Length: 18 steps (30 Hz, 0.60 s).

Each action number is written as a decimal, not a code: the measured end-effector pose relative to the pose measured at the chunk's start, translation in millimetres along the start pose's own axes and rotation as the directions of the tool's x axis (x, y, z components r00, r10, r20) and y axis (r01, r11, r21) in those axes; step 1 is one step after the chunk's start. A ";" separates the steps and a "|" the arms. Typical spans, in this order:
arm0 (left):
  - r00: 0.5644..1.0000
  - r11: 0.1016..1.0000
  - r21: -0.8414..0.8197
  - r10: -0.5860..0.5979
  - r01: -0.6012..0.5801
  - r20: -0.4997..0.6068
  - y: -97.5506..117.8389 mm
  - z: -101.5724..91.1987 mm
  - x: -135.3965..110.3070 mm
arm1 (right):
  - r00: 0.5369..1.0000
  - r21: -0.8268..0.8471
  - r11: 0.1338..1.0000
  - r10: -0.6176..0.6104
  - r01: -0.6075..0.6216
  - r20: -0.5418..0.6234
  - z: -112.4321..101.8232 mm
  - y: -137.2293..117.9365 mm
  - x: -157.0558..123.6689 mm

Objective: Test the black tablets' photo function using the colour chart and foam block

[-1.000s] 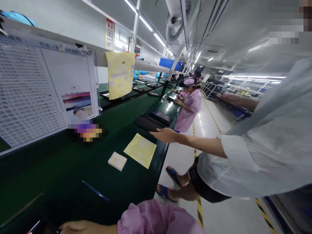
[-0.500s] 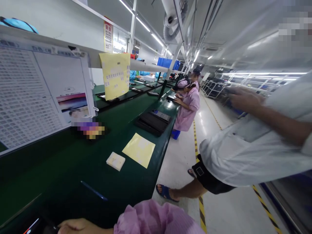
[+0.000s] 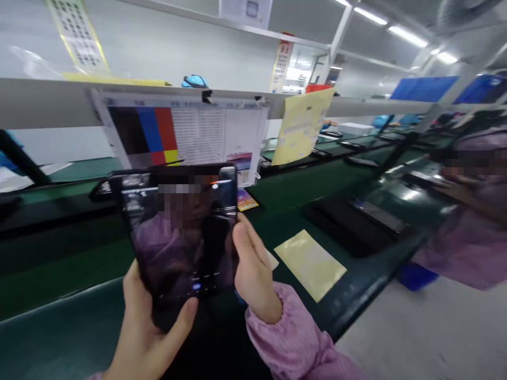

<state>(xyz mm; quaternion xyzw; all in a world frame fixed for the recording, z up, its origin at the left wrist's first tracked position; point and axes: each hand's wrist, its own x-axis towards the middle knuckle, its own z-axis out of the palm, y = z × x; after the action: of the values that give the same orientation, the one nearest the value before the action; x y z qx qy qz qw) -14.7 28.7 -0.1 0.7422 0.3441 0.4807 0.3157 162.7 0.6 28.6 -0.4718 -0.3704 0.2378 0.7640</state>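
Note:
A black tablet point(image 3: 180, 248) is held upright above the green bench, its lit screen facing me and showing a dark reflection with small icons low down. My left hand point(image 3: 144, 327) grips its lower left corner, thumb resting on the bottom part of the screen. Along the right edge, my right hand point(image 3: 255, 269) is closed around the side. A pale block point(image 3: 272, 260) shows partly behind my right hand. Beside it lies a yellow sheet point(image 3: 311, 264). Behind the tablet is a device with a bright colourful screen point(image 3: 247, 199), partly covered.
A printed chart with colour blocks point(image 3: 200, 132) and a yellow sheet point(image 3: 303, 126) hang from the shelf rail point(image 3: 35, 103). Dark trays point(image 3: 356, 224) lie on the bench at right. Past them, a co-worker in a pink smock point(image 3: 471, 237) sits near a blue stool point(image 3: 418, 275).
My view has swung left from the aisle to the bench. The tablet, barely visible low at left before, is now raised in front of me in both hands. The standing person is out of view.

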 end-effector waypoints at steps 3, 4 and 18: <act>0.992 0.992 0.035 0.122 -0.121 -0.018 1.9 3.8 8.6 | 0.998 0.016 0.999 -0.031 0.032 -0.053 -0.5 -1.2 -3.0; 0.988 0.987 0.047 0.156 -0.156 -0.011 1.6 4.9 9.8 | 0.998 0.005 0.999 -0.032 0.032 -0.057 -0.5 -1.5 -4.6; 0.979 0.975 0.090 0.203 -0.203 0.009 -9.0 3.0 12.6 | 0.996 -0.033 0.999 -0.003 0.000 -0.093 -0.4 7.3 -11.7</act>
<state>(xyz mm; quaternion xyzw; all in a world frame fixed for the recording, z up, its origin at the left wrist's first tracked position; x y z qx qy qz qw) -10.0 43.5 -2.0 0.7869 0.2878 0.4946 0.2310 155.7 -4.6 17.9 -0.4947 -0.3387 0.2089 0.7726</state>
